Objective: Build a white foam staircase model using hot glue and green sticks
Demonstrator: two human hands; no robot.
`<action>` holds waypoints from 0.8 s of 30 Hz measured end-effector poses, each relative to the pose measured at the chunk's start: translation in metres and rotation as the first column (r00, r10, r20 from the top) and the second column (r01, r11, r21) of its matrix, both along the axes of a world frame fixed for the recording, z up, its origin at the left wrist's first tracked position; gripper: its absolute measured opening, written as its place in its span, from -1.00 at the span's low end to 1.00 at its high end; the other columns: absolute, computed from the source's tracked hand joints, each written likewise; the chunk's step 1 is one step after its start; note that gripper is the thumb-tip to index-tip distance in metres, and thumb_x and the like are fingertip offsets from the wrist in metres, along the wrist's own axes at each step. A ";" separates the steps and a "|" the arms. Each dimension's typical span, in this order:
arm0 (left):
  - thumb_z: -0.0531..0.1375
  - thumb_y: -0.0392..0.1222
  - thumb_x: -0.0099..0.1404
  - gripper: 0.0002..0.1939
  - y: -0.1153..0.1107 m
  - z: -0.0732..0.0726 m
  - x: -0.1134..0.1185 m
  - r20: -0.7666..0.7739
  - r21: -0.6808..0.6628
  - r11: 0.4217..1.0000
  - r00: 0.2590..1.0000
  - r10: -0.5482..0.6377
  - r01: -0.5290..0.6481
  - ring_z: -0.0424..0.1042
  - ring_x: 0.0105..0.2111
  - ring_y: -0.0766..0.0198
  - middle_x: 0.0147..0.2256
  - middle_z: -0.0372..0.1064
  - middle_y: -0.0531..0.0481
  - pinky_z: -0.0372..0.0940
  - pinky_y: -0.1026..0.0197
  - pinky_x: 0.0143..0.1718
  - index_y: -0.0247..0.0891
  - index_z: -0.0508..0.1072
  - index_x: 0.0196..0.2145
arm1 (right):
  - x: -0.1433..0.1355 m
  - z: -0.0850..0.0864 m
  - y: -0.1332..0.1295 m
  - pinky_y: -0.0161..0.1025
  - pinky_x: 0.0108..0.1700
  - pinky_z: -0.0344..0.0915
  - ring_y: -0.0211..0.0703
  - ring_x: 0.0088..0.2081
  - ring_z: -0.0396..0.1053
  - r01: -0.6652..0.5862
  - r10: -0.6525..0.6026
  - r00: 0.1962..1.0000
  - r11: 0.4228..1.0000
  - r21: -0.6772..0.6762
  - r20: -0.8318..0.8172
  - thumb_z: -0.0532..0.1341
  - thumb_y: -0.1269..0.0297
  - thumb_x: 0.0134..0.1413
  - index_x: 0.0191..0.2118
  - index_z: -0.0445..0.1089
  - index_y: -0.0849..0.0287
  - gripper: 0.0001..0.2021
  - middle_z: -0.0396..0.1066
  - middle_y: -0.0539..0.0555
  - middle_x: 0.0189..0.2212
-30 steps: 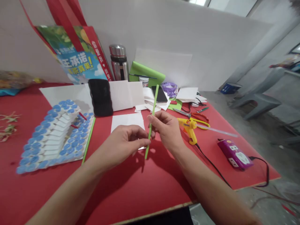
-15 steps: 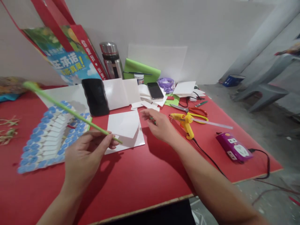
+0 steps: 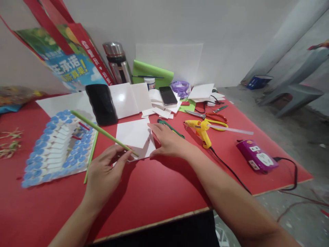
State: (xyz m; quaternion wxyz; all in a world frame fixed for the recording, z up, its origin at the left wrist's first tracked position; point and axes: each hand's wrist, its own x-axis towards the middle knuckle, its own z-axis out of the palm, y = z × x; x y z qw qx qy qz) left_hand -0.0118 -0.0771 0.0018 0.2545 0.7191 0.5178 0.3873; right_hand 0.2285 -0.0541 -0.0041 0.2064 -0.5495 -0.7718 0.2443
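My left hand (image 3: pixel 110 168) pinches a thin green stick (image 3: pixel 99 129) near its lower end. The stick slants up to the left, its tip over the white model edged with blue discs (image 3: pixel 53 151). My right hand (image 3: pixel 169 140) is open, thumb and fingers apart, at the right edge of the white boards (image 3: pixel 131 135). Whether it presses on them I cannot tell. Just beyond that hand lies a green utility knife (image 3: pixel 171 128), partly hidden by it. Another green stick (image 3: pixel 90 159) lies along the model's right side.
A yellow glue gun (image 3: pixel 199 129), orange-and-yellow scissors (image 3: pixel 217 118) and a purple power socket (image 3: pixel 257 156) are on the right of the red table (image 3: pixel 151 195). A black phone (image 3: pixel 101 104) leans behind the boards. Behind stand a steel flask (image 3: pixel 118 63) and a bag (image 3: pixel 66 65).
My right hand has let go of the utility knife and moved to the white boards with fingers spread. My left hand has shifted right, lowering the green stick's upper end.
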 end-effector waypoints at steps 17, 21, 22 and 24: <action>0.27 -0.01 0.40 -0.82 -0.002 -0.008 0.009 -0.095 0.047 0.998 0.994 -0.047 0.052 0.59 -0.25 0.18 -0.20 0.61 -0.02 0.45 0.20 -0.15 -0.14 0.58 -0.18 | 0.003 -0.005 0.005 0.21 0.44 0.05 0.41 0.45 0.05 -0.032 0.023 0.995 0.995 0.090 0.098 0.59 0.03 -0.12 0.51 -0.03 0.41 0.21 0.20 0.53 0.38; 0.29 0.00 0.38 -0.81 0.000 -0.013 0.010 -0.105 0.096 0.995 0.994 -0.016 0.026 0.59 -0.25 0.17 -0.20 0.62 -0.02 0.45 0.18 -0.13 -0.15 0.59 -0.19 | 0.002 -0.004 0.005 0.19 0.40 0.12 0.40 0.40 0.12 -0.022 0.013 0.993 0.997 0.073 0.113 0.58 0.04 -0.09 0.48 -0.01 0.47 0.18 0.25 0.55 0.33; 0.29 -0.01 0.38 -0.81 0.000 -0.014 0.009 -0.106 0.100 0.995 0.994 -0.012 0.023 0.59 -0.24 0.17 -0.20 0.62 -0.02 0.45 0.18 -0.13 -0.15 0.60 -0.19 | 0.002 -0.004 0.005 0.21 0.39 0.13 0.39 0.40 0.13 -0.023 0.015 0.994 0.997 0.079 0.107 0.58 0.04 -0.10 0.48 0.01 0.44 0.17 0.27 0.53 0.32; 0.29 0.00 0.39 -0.81 0.000 -0.015 0.009 -0.099 0.089 0.996 0.995 -0.021 0.030 0.59 -0.23 0.18 -0.20 0.63 -0.01 0.45 0.19 -0.13 -0.15 0.61 -0.19 | 0.002 -0.005 0.004 0.22 0.38 0.14 0.37 0.38 0.16 -0.025 0.016 0.996 0.996 0.089 0.091 0.59 0.04 -0.12 0.48 0.04 0.37 0.15 0.30 0.50 0.29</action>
